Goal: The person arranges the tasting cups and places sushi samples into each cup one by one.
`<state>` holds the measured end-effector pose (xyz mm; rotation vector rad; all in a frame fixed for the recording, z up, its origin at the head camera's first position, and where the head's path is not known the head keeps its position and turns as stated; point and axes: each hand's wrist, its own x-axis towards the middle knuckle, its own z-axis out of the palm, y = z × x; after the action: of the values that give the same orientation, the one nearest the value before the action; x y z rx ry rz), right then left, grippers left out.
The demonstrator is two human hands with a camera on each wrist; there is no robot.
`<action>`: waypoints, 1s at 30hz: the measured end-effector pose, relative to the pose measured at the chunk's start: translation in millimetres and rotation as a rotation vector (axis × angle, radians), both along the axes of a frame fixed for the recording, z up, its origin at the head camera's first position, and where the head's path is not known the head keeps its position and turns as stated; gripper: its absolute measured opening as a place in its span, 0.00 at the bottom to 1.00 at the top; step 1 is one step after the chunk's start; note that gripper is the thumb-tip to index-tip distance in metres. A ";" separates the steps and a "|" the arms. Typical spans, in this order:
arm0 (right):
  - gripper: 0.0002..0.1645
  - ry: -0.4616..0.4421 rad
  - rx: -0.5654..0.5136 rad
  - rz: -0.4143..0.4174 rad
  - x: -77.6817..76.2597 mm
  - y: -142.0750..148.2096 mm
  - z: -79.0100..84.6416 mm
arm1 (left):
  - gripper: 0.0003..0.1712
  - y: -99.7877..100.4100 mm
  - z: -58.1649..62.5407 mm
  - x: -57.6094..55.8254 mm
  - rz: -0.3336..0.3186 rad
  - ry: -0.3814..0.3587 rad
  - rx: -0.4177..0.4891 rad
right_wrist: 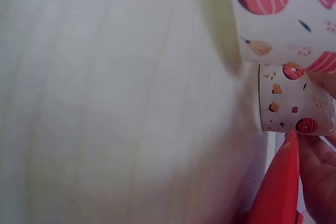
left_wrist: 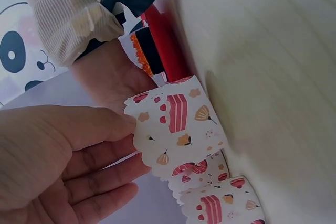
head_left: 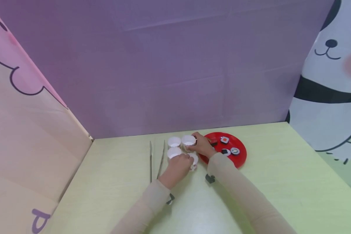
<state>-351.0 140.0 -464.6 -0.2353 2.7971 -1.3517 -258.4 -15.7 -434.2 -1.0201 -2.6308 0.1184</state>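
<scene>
Several white paper baking cups with scalloped rims and a pink cake and donut print stand close together in two rows. My left hand [head_left: 176, 169] pinches the rim of the near right baking cup [left_wrist: 178, 119], with the thumb outside and the fingers behind the rim. With my right hand [head_left: 203, 146] I grip the far right baking cup [right_wrist: 286, 103] by its side, thumb and fingers on opposite faces. The far left baking cup [head_left: 174, 142] and near left baking cup [head_left: 174, 152] are untouched by the right hand; my left hand partly hides the near left one.
Right of the cups lies a round red plate [head_left: 238, 159] bearing several small sushi pieces [head_left: 224, 140], partly behind my right wrist. Two long thin sticks [head_left: 150, 159] lie left of the cups. A purple backdrop [head_left: 163, 81] rises at the table's far edge.
</scene>
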 end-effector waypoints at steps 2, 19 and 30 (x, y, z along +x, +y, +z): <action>0.30 0.001 0.002 0.000 0.0 -0.2 0.1 | 0.06 0.0 -0.8 -1.2 -0.002 0.014 0.003; 0.30 0.017 0.010 0.010 -0.4 1.5 -1.8 | 0.05 2.2 -5.3 -11.5 0.001 -0.003 -0.001; 0.31 0.008 0.007 -0.001 -1.7 0.8 -1.9 | 0.04 -2.4 -6.2 -16.2 -0.053 -0.037 0.086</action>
<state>-352.7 140.9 -466.5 -0.2392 2.8083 -1.3447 -274.6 -18.1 -440.3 -1.0713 -2.6151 -0.0254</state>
